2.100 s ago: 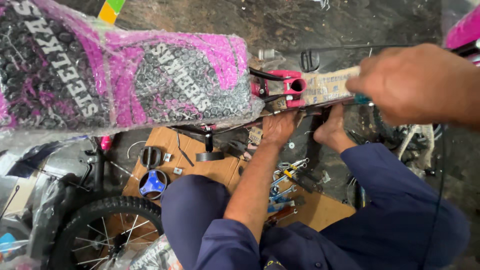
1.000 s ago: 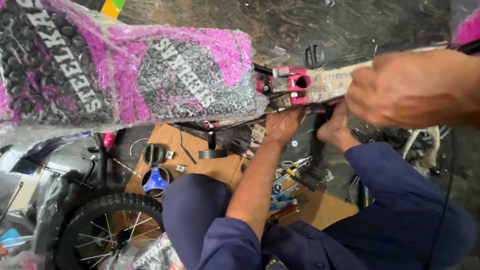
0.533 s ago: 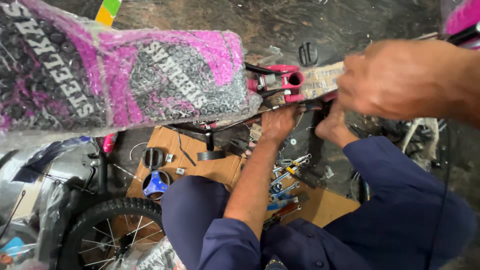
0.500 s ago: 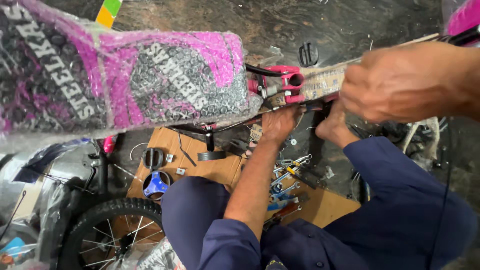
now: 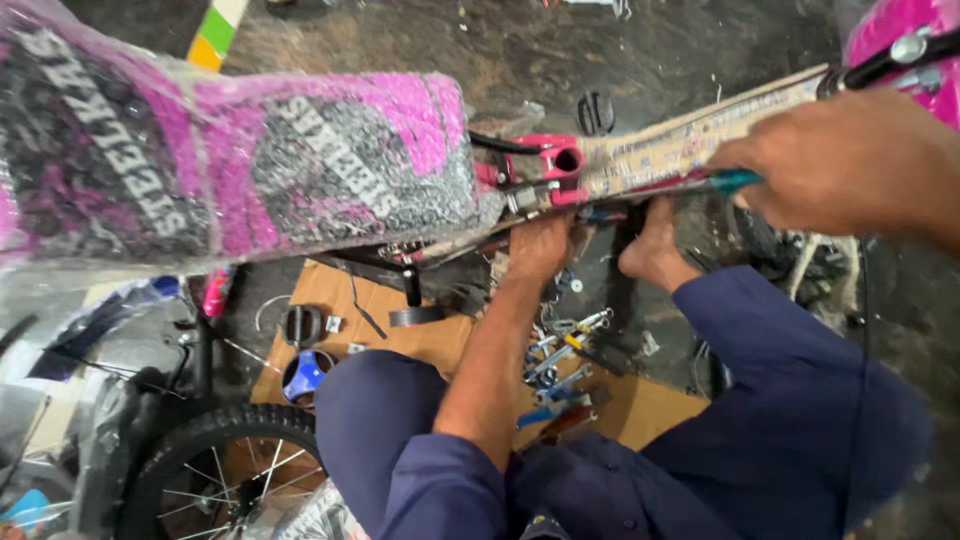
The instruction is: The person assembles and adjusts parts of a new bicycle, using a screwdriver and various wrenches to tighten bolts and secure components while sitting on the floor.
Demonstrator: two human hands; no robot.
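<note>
In the head view, the right hand [image 5: 850, 165] is reaching in from the right edge, its fingers [image 5: 760, 165] clamping together around the teal handle of a tool [image 5: 735, 181]. The handle is sticking out of the fist toward the left, and the tool is lying along the underside of the tube [image 5: 690, 145] and touching it. The tube is slanting across the upper right. The left hand is not showing.

A tan printed paper wrap is covering the tube from a pink clamp [image 5: 555, 160] up to the pink frame part [image 5: 900, 30] in the top right corner. Left of the clamp, a long saddle [image 5: 250, 170] is sitting in clear plastic, pink and grey-black with white lettering. A green and yellow strip [image 5: 215, 35] is lying on the floor at the top edge.

Below the tube, a co-worker in dark blue is crouching, one hand [image 5: 540, 245] and the other hand [image 5: 650, 250] pressing up against its underside.

A cardboard sheet [image 5: 340, 295] is lying on the floor beneath them. On it a blue cup [image 5: 305, 372] is standing near the sheet's left edge; I cannot tell what it is holding. Wrenches [image 5: 560, 350] are lying loose toward the sheet's middle. A spoked wheel [image 5: 210, 470] is showing in the bottom left corner.
</note>
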